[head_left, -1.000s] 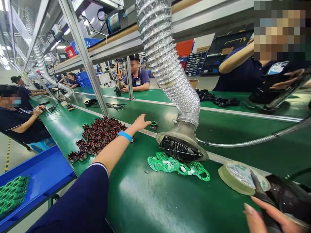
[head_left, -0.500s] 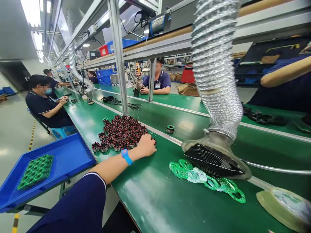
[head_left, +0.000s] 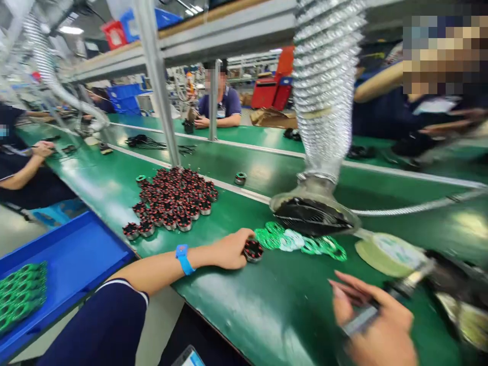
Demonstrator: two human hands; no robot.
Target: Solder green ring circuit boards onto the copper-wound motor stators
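Note:
My left hand [head_left: 231, 249], with a blue band on the wrist, grips a stator [head_left: 253, 250] with a black and red top and a metal side, low over the green bench. To its left a dense cluster of similar stators [head_left: 171, 195] stands on the bench. Thin green ring-shaped boards [head_left: 278, 238], some with whitish faces, lie in an overlapping row just right of the held stator. My right hand [head_left: 375, 317], at the lower right, is curled around a slim grey tool [head_left: 360, 320] smeared by motion; its thumb and forefinger point toward the boards.
A fume hood [head_left: 314, 216] on a silver duct [head_left: 328, 86] hangs behind the boards. A tape roll [head_left: 392, 254] and blurred dark equipment [head_left: 453, 284] sit at right. One stator [head_left: 240, 178] stands apart. A blue tray [head_left: 87, 244] is at left. Co-workers sit around the bench.
My left hand has moved right, away from the cluster, bringing one stator beside the green boards. My right hand has come into view with a tool. The view has turned right.

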